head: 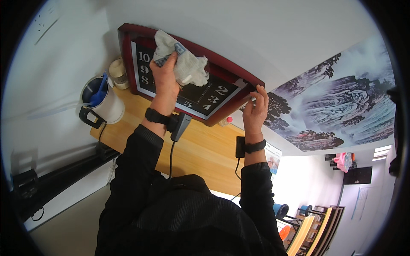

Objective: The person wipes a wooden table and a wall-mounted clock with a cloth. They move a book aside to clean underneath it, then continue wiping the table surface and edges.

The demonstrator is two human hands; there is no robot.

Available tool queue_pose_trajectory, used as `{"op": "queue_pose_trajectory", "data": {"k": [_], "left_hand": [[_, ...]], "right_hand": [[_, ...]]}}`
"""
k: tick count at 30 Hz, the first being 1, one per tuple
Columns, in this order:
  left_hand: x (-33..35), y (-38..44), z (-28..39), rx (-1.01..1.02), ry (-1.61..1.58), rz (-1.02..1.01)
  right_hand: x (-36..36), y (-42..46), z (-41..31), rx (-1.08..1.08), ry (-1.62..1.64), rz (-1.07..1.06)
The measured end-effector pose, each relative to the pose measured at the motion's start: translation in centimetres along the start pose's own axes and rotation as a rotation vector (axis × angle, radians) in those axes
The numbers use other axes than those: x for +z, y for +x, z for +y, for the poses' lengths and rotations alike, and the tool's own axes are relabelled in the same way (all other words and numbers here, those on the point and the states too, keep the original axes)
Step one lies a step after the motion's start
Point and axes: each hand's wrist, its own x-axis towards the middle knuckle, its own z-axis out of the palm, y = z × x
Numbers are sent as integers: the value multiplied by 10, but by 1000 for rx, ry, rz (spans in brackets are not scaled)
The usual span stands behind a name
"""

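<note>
A large wall clock (pixel 192 96) with a dark red frame and white numerals on a black face leans upright at the back of a wooden tabletop. My left hand (pixel 166 72) grips a crumpled whitish cloth (pixel 189 65) with blue printing, held over the upper part of the dial. The cloth and hand hide several numerals and much of the centre. At the clock's right side, my right hand (pixel 257 108) holds the frame near its upper corner, fingertips on the edge. Both wrists wear black straps with small cabled devices.
Left of the clock stand a white electric kettle (pixel 110 107), with a blue plastic item inside, and a cream jar (pixel 119 73). A small pink-capped bottle (pixel 226 121) sits by the clock's lower right on the wooden tabletop (pixel 192 140). A landscape picture (pixel 336 99) covers the right wall.
</note>
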Motion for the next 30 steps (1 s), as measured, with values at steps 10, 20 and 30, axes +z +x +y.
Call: {"op": "queue_pose_trajectory", "data": {"k": [10,20,30], "left_hand": [[39,-92,-77,-69,172,-143],[1,-152,-100,-53,597,-610],[-3,-137,-128,437,789,-720]], "right_hand": [[-12,3,10,38,160,-7],[-27,8,24,46,283,-134],[-19,8,17,17,191,-108]]}}
